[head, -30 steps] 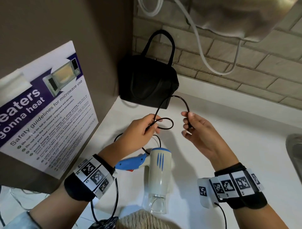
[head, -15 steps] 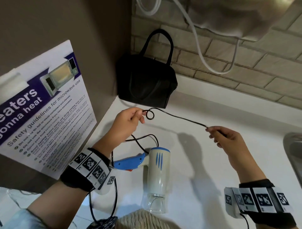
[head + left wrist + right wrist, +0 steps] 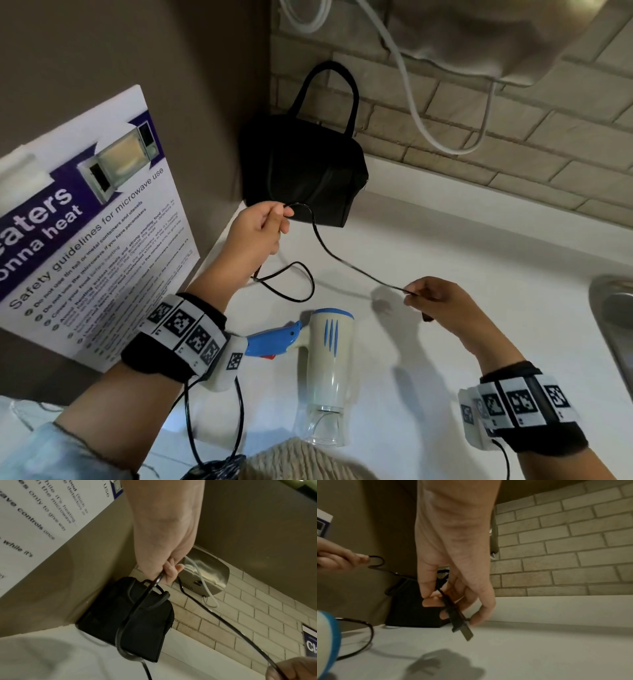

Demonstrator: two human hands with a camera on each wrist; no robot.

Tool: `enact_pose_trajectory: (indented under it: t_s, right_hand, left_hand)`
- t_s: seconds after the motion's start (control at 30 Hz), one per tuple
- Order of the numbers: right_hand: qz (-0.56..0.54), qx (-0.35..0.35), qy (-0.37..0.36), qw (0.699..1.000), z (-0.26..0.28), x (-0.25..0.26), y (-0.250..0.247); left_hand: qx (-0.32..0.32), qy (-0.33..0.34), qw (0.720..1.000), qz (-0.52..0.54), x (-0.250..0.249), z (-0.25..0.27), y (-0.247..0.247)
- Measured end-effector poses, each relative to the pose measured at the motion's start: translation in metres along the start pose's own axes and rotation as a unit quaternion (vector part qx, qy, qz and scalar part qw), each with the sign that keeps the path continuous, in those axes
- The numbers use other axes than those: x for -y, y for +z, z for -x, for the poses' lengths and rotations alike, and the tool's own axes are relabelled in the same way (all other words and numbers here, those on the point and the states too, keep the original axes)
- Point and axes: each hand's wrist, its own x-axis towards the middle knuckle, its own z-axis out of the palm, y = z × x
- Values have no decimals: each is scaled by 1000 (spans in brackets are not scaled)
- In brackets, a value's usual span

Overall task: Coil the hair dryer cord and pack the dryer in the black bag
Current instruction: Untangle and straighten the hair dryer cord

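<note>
Since half a second ago: small loop at left hand (image 3: 255,236) gone, cord (image 3: 342,262) now sagging in a slack arc; right hand (image 3: 442,301) drawn lower and nearer

Cord: pinched at a bend by left thumb and fingers, raised just in front of the black bag (image 3: 305,171). Far end pinched by right-hand fingertips, flat plug (image 3: 462,626) hanging below them. One loose loop lying on the white counter (image 3: 445,240) under the left hand

Hair dryer (image 3: 327,363): flat on counter between the forearms, blue handle toward left wrist, clear nozzle toward the body; not gripped

Step judged: coiling, early; no turns gathered. Next move calls for carrying the plug end over to the left hand, stacking even loops

Bag: upright in the corner, handles up; whether open and what it contains cannot be told. Dryer not packed
</note>
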Motion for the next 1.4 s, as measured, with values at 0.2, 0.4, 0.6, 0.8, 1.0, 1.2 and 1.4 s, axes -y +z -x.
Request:
enact_pose_trajectory:
  t_s: [0.2, 0.4, 0.6, 0.8, 1.0, 1.2, 1.4]
  right_hand:
    - [111, 170, -13, 979, -11, 32, 11]
    - [141, 163, -105, 971, -21, 75, 29]
    - [-72, 157, -201, 964, -22, 118, 53]
    - [-73, 130, -214, 965, -25, 107, 52]
    - [75, 128, -179, 973, -26, 48, 39]
    - [114, 97, -97, 984, -29, 1, 21]
    - [107, 47, -43, 992, -31, -22, 10]
  left_hand:
    - [41, 44, 997, -45, 2, 5, 7]
    - [72, 46, 995, -53, 3, 13, 19]
    - [102, 49, 991, -65, -2, 19, 27]
    - [49, 45, 998, -17, 0, 16, 10]
    - [-39, 15, 995, 94, 0, 6, -5]
    - [-48, 10, 995, 90, 4, 1, -13]
    - [-56, 5, 995, 86, 11, -5, -16]
